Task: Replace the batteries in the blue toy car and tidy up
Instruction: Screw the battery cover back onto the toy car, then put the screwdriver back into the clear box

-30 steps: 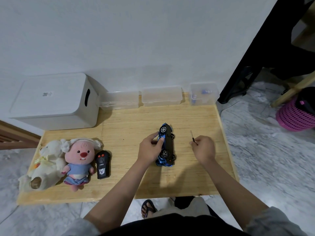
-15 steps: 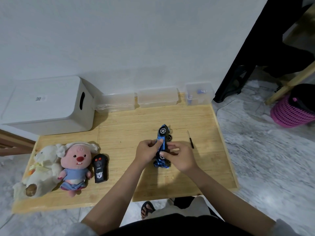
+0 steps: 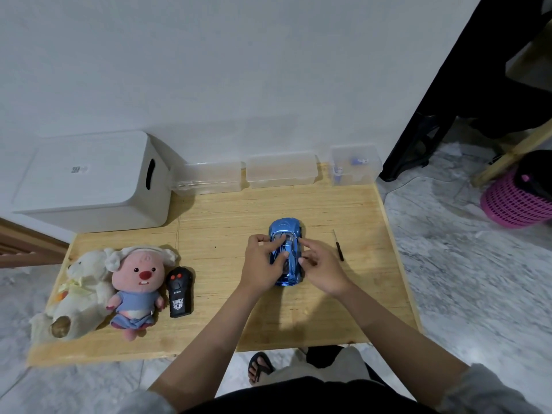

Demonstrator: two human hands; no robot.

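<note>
The car [image 3: 286,251] has been turned from its side, underside showing, to wheels-down with the blue roof up, and the right hand [image 3: 321,268] has left the screwdriver [image 3: 338,245] to join the left hand [image 3: 263,264] on the car. The car now sits on the table [image 3: 227,222] right of centre. The left hand grasps it, fingers curled over the roof and left flank; the right hand pinches its right flank with thumb and fingertips. The screwdriver lies loose just beside, toward the right edge. Judging by this, the battery swap looks done and tidying remains. To set the car down well, lower all four wheels flat, release both hands together so that it does not roll, then collect the screwdriver.
</note>
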